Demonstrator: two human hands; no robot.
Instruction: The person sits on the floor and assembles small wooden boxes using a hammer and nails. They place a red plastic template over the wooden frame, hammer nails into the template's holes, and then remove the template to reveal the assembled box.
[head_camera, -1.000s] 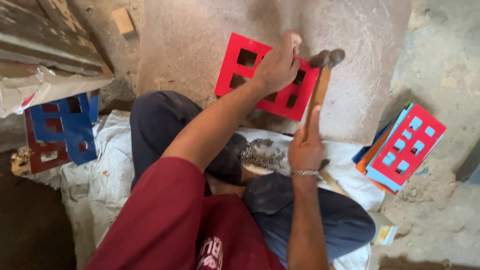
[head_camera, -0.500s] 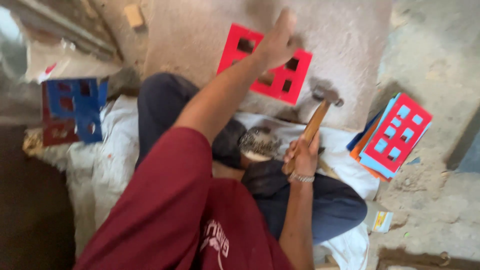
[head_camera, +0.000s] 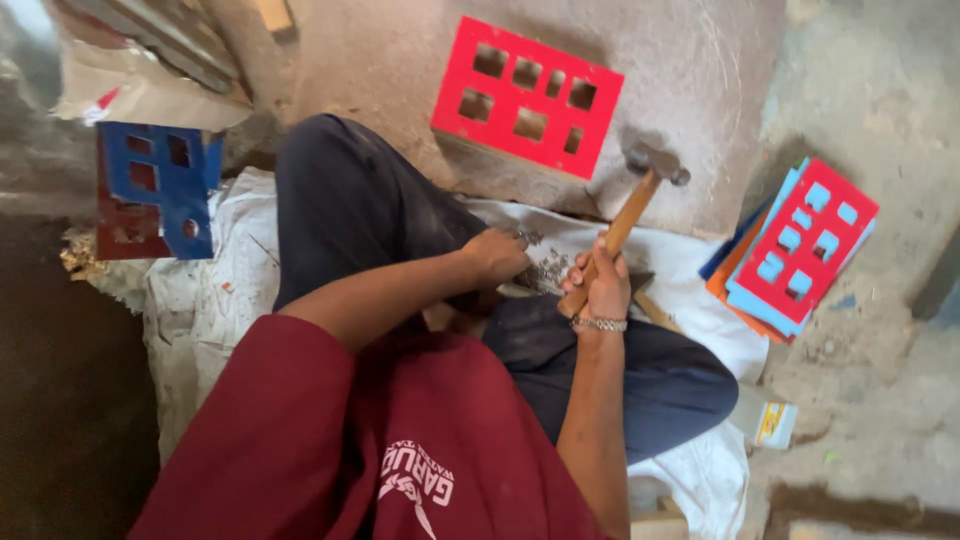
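Half a second ago our left hand (head_camera: 497, 256) was stretched out onto the red panel (head_camera: 528, 97); now we have it drawn back to our lap, fingers curled over a heap of small nails (head_camera: 545, 270) on the white cloth (head_camera: 215, 290). Our right hand (head_camera: 604, 287) is closed around the hammer (head_camera: 622, 225), whose handle slants up and right, its head near the panel's lower corner, apart from it.
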